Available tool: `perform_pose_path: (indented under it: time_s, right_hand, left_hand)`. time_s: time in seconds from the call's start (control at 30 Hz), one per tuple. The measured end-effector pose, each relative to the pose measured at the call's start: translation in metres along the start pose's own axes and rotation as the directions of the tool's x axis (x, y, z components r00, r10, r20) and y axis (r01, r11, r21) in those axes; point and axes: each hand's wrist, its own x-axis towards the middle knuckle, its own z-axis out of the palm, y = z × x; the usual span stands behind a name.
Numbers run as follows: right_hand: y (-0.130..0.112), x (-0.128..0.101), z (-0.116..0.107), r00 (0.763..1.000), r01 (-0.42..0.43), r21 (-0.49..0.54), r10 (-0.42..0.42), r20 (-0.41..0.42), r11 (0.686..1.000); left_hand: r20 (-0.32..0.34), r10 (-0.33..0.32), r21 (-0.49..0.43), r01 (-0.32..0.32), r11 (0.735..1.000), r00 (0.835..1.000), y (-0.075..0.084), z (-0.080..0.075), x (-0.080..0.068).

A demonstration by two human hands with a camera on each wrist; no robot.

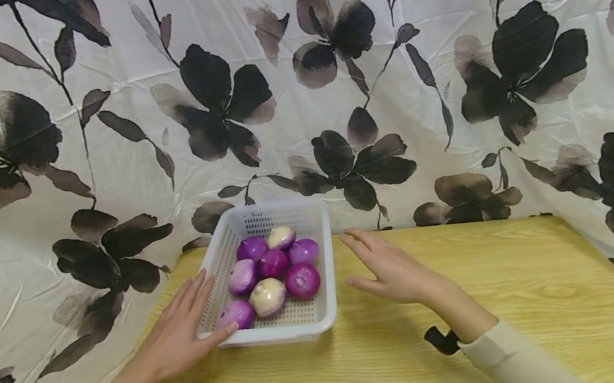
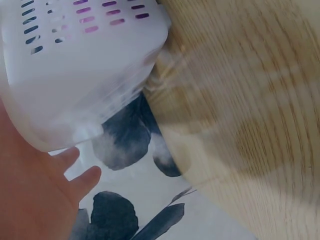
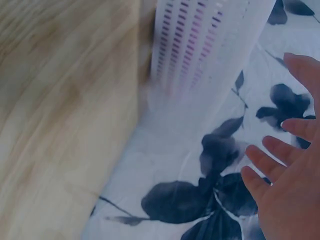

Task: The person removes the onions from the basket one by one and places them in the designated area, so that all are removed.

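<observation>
A person sits at a light wooden table [image 1: 533, 290] backed by a white curtain [image 1: 443, 67] printed with large dark flowers. Near the table's far left corner stands a white perforated plastic basket [image 1: 220, 246] holding seven onions [image 1: 302, 280]: most are purple, two are pale cream.

The left hand [image 1: 182, 333] lies against the basket's left side, fingers straight and together, thumb along the near left corner of the rim. It presses flat on the wall and does not curl round it. In the blurred left wrist view the basket's corner [image 2: 100, 75] sits just above that palm [image 2: 30, 200], with two fingertips showing below it.

The right hand [image 1: 391, 268] hovers above the table just beside the basket's right wall, apart from it, fingers spread and relaxed, holding nothing. The right wrist view shows the slotted basket wall [image 3: 210, 55] ahead of the open fingers [image 3: 280, 160], with a clear gap between.

Judging from this, the hands are closing in on the basket from both sides, and the grasp is only half made. The next move would call for the right hand to meet the right wall, then for both hands to press evenly or hook the rim, keeping the basket level so the loose onions do not roll
</observation>
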Motion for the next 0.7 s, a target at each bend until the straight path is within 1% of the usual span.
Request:
perform_pose_path:
  time_s: [0.17, 0.3, 0.5, 0.7]
  right_hand:
    - [-0.004, 0.008, 0.009, 1.000, 0.018, 0.031, -0.019, 0.004, 0.999]
    - [-0.009, 0.015, 0.018, 0.999, 0.026, 0.058, -0.028, 0.034, 0.998]
    - [-0.017, 0.027, 0.029, 0.996, 0.016, 0.108, -0.024, 0.081, 0.994]
    - [-0.024, 0.040, 0.035, 0.994, -0.017, 0.135, 0.002, 0.110, 0.991]
  left_hand:
    - [0.019, -0.017, -0.012, 0.017, 1.000, 1.000, 0.001, 0.001, 0.001]
    - [0.032, -0.029, -0.021, 0.030, 0.999, 0.999, 0.001, 0.000, -0.001]
    - [0.068, -0.047, -0.038, 0.050, 0.998, 0.997, -0.001, -0.002, -0.001]
    - [0.083, -0.057, -0.053, 0.062, 0.997, 0.995, 0.001, -0.004, 0.002]
